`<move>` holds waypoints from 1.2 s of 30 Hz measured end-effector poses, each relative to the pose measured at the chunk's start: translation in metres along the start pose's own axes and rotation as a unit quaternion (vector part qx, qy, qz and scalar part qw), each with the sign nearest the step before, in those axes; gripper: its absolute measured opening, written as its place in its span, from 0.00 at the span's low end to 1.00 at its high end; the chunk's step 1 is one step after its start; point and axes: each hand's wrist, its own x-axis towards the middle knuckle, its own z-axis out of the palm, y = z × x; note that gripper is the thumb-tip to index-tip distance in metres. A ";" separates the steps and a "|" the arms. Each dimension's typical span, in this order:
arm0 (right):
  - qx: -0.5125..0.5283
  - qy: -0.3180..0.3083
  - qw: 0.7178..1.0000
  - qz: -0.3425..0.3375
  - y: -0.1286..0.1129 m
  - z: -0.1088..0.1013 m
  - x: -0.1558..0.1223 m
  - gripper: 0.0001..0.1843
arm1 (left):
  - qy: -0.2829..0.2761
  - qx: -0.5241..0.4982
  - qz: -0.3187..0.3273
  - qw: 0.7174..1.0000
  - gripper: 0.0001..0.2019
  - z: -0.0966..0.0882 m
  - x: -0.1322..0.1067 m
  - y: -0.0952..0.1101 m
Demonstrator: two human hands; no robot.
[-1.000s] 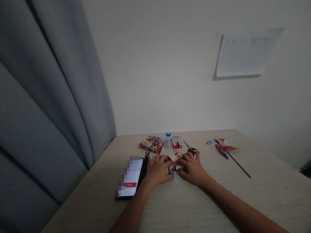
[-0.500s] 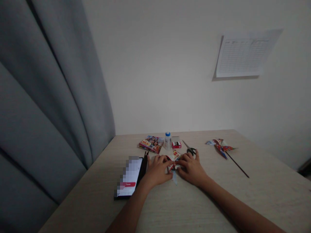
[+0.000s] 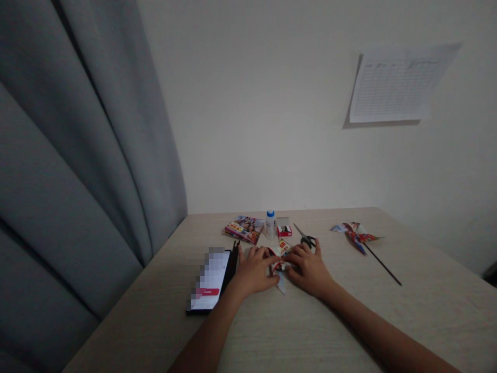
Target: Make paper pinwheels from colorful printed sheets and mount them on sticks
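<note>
Both my hands sit close together on the table, pinching a folded piece of printed red-and-white paper (image 3: 279,257) between their fingertips. A pale blue corner of it (image 3: 280,284) sticks out below. My left hand (image 3: 253,271) holds its left side, and my right hand (image 3: 305,269) holds its right side. Just beyond my right hand's thumb lie black-handled scissors (image 3: 305,240). Most of the paper's centre is hidden by my fingers.
A paper pinwheel (image 3: 356,232) on a black stick (image 3: 382,264) lies at right. Behind my hands are a glue bottle (image 3: 271,224), a small red box (image 3: 284,230) and a picture booklet (image 3: 244,229). A phone (image 3: 208,280) and dark strips (image 3: 233,261) lie left. A grey curtain (image 3: 77,181) hangs beside the table (image 3: 330,321).
My hands stay on the folded paper with little visible movement. The whole scene shifts slightly in view as the camera moves.
</note>
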 end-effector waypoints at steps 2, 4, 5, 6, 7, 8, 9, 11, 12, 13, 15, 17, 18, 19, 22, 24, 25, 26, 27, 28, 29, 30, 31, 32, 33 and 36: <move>-0.001 -0.002 1.000 -0.003 0.000 0.000 0.000 0.14 | -0.004 -0.002 0.001 1.000 0.25 0.000 0.000 0.000; -0.006 -0.009 1.000 -0.005 0.001 0.000 0.001 0.15 | -0.011 -0.005 -0.001 1.000 0.26 -0.001 0.001 -0.001; -0.008 -0.012 1.000 -0.005 0.001 0.000 0.002 0.15 | -0.013 -0.006 -0.002 1.000 0.26 0.000 0.001 -0.001; -0.009 -0.015 1.000 -0.006 0.001 0.000 0.003 0.15 | -0.014 -0.007 -0.002 1.000 0.26 0.000 0.001 -0.002; -0.010 -0.018 1.000 -0.006 0.001 0.000 0.003 0.15 | -0.014 -0.008 -0.001 1.000 0.26 0.000 0.000 -0.003; -0.010 -0.020 1.000 -0.006 0.001 0.000 0.004 0.15 | -0.012 -0.008 0.001 1.000 0.26 0.001 0.000 -0.003; -0.009 -0.021 1.000 -0.005 0.001 0.000 0.004 0.15 | -0.010 -0.008 0.003 1.000 0.26 0.002 0.000 -0.004; -0.004 -0.023 1.000 -0.004 0.001 -0.001 0.004 0.15 | -0.007 -0.007 0.007 1.000 0.26 0.003 -0.001 -0.004; -0.001 -0.025 1.000 -0.004 0.001 -0.001 0.003 0.15 | -0.006 -0.007 0.008 1.000 0.26 0.004 -0.002 -0.005; 0.002 -0.025 1.000 -0.003 0.001 -0.001 0.003 0.15 | -0.005 -0.007 0.007 1.000 0.27 0.005 -0.003 -0.005; 0.007 -0.026 1.000 -0.001 0.001 -0.001 0.001 0.16 | -0.005 -0.008 0.004 1.000 0.27 0.006 -0.004 -0.005; 0.009 -0.024 1.000 0.001 0.002 0.000 0.000 0.16 | -0.007 -0.010 0.000 1.000 0.28 0.006 -0.004 -0.006; 0.010 -0.023 1.000 0.002 0.002 0.000 0.000 0.16 | -0.009 -0.009 -0.001 1.000 0.28 0.006 -0.004 -0.006; 0.009 -0.022 1.000 0.002 0.002 0.000 0.000 0.16 | -0.010 -0.009 -0.002 1.000 0.28 0.006 -0.003 -0.006; 0.002 -0.021 1.000 0.000 0.001 0.000 0.000 0.17 | -0.012 -0.008 -0.007 1.000 0.30 0.005 -0.003 -0.005; -0.001 -0.019 1.000 -0.003 0.000 -0.001 -0.001 0.17 | -0.013 -0.007 -0.008 1.000 0.31 0.004 -0.002 -0.004; -0.001 -0.016 1.000 -0.005 0.000 -0.002 -0.001 0.16 | -0.013 -0.007 -0.006 1.000 0.31 0.003 -0.002 -0.004; 0.000 -0.013 1.000 -0.007 0.000 -0.002 -0.001 0.16 | -0.014 -0.006 -0.004 1.000 0.30 0.003 -0.002 -0.003; 0.002 -0.011 1.000 -0.009 0.000 -0.003 -0.001 0.16 | -0.016 -0.006 -0.003 1.000 0.29 0.002 -0.002 -0.003; 0.003 -0.010 1.000 -0.010 -0.001 -0.003 -0.002 0.16 | -0.019 -0.007 -0.002 1.000 0.28 0.001 -0.002 -0.002; 0.004 -0.010 1.000 -0.010 0.000 -0.003 -0.002 0.16 | -0.022 -0.007 -0.004 1.000 0.28 0.001 -0.002 -0.002; 0.005 -0.010 1.000 -0.010 0.000 -0.003 -0.002 0.16 | -0.024 -0.008 -0.005 1.000 0.28 0.000 -0.002 -0.001; 0.005 -0.012 1.000 -0.011 0.000 -0.003 -0.002 0.16 | -0.026 -0.010 -0.006 1.000 0.28 0.000 -0.002 -0.001; 0.005 -0.013 1.000 -0.011 0.000 -0.002 -0.002 0.16 | -0.027 -0.011 -0.007 1.000 0.28 0.000 -0.002 -0.001; 0.006 -0.013 1.000 -0.012 0.000 -0.002 -0.002 0.17 | -0.027 -0.012 -0.006 1.000 0.28 0.000 -0.002 -0.002; 0.010 -0.014 1.000 -0.008 0.001 -0.001 -0.002 0.17 | -0.027 -0.014 -0.004 1.000 0.28 0.001 -0.002 -0.004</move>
